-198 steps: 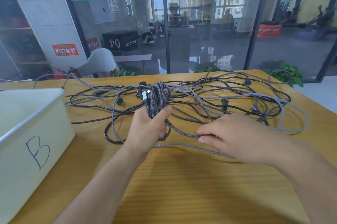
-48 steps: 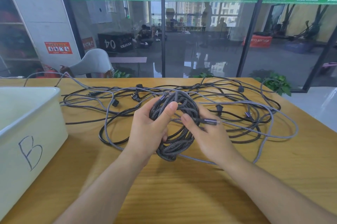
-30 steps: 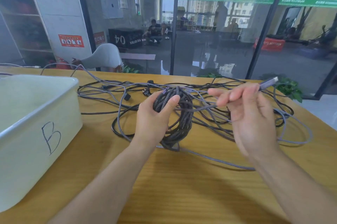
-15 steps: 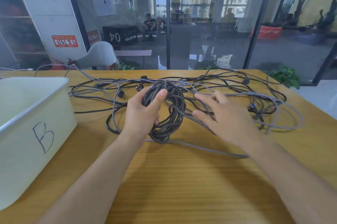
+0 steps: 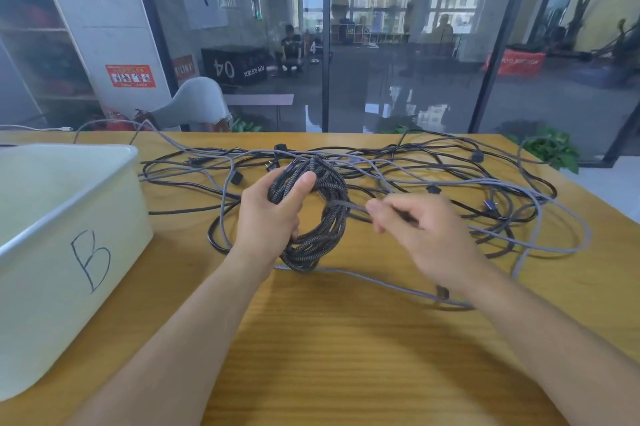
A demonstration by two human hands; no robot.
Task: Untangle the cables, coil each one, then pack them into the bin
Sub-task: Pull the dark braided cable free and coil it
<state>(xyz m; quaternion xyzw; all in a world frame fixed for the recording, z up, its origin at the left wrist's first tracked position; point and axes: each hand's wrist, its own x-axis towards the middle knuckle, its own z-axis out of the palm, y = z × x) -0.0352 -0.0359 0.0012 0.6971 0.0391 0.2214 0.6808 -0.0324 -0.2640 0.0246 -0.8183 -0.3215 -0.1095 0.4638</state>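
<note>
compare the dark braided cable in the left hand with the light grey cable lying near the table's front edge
The dark braided cable is wound into a coil and gripped by the left hand; the light grey cable lies loose in long strands on the table. The first is dark and speckled, the second pale. The right hand pinches the dark one's free end. Both look braided.

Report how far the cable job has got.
Done: nothing packed that I can see; the white plastic bin marked B shows no cable. In hand: the left hand grips a nearly finished coil of dark braided cable, while the right hand pinches its loose tail. Left: the tangle of black and grey cables across the wooden table.
</note>
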